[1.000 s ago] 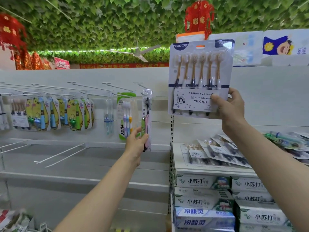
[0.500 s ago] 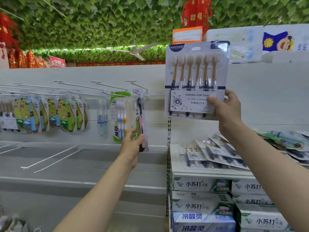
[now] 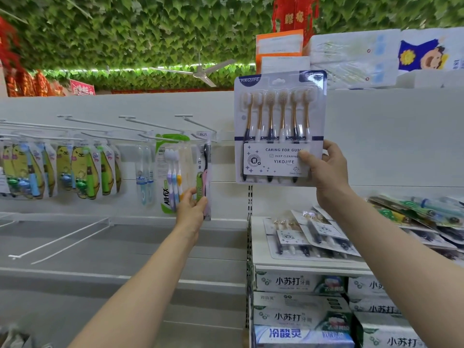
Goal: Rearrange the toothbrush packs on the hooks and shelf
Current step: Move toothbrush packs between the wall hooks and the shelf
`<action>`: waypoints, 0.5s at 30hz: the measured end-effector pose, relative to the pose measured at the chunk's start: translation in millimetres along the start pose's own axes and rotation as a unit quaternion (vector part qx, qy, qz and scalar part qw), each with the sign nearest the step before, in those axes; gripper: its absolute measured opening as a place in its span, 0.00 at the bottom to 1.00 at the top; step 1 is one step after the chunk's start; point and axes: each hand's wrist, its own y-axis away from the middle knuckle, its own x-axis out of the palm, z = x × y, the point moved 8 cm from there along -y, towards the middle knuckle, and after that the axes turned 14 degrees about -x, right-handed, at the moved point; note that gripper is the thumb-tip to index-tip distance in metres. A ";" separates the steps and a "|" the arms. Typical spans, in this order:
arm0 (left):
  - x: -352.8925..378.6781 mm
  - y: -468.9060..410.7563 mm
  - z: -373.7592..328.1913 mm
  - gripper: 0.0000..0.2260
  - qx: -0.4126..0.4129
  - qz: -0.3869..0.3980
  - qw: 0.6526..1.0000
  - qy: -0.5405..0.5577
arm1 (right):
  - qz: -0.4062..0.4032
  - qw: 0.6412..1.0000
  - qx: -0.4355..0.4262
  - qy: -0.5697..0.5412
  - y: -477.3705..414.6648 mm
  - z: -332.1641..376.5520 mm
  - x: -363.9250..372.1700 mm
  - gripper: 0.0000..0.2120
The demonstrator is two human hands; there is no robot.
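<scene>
My right hand [image 3: 326, 172] holds up a large YIKOJIFE pack [image 3: 276, 121] of several gold-handled toothbrushes by its lower right corner, in front of the white back panel. My left hand [image 3: 192, 207] pinches the bottom of a narrow BQB toothbrush pack [image 3: 204, 167] that hangs from the rightmost hook [image 3: 198, 124]. An All-fix pack [image 3: 170, 172] hangs just left of it. More YIKOJIFE packs [image 3: 308, 237] lie fanned on the shelf [image 3: 261, 262] at the right.
Yellow and green children's toothbrush packs [image 3: 82, 169] fill the hooks to the left. Two bare white hooks [image 3: 60, 242] jut out lower left. Toothpaste boxes [image 3: 296, 282] are stacked under the right shelf. Other brush packs [image 3: 421, 214] lie at far right.
The view has shifted slightly, so everything sits lower and further left in frame. My left hand keeps its hold on the BQB pack's bottom; my right hand still holds the large pack up.
</scene>
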 end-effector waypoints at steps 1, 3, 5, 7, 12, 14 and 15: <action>0.9 -5.8 1.1 0.14 0.000 -0.004 1.000 -0.005 | 0.000 1.000 0.003 0.000 -0.6 -4.8 0.2 0.17; 3.5 -16.0 2.1 0.14 0.008 -0.013 1.000 -0.019 | -0.001 1.000 0.007 0.001 -1.8 -13.7 0.9 0.17; 6.8 -24.4 2.6 0.15 0.016 -0.021 0.999 -0.026 | 0.003 1.000 0.010 -0.001 -3.8 -21.8 2.9 0.17; 10.4 -31.8 3.7 0.17 0.017 -0.025 0.999 -0.032 | 0.008 1.000 0.012 -0.003 -7.1 -29.4 4.6 0.18; 17.0 -55.4 10.6 0.18 0.023 -0.029 0.998 -0.047 | 0.025 0.999 0.017 -0.009 -17.8 -45.8 10.5 0.16; 19.7 -62.9 13.0 0.18 0.024 -0.031 0.998 -0.056 | 0.030 0.999 0.018 -0.016 -21.7 -52.5 12.9 0.15; 20.7 -66.1 13.7 0.19 0.025 -0.034 0.997 -0.058 | 0.031 0.999 0.017 -0.014 -23.9 -55.8 13.9 0.14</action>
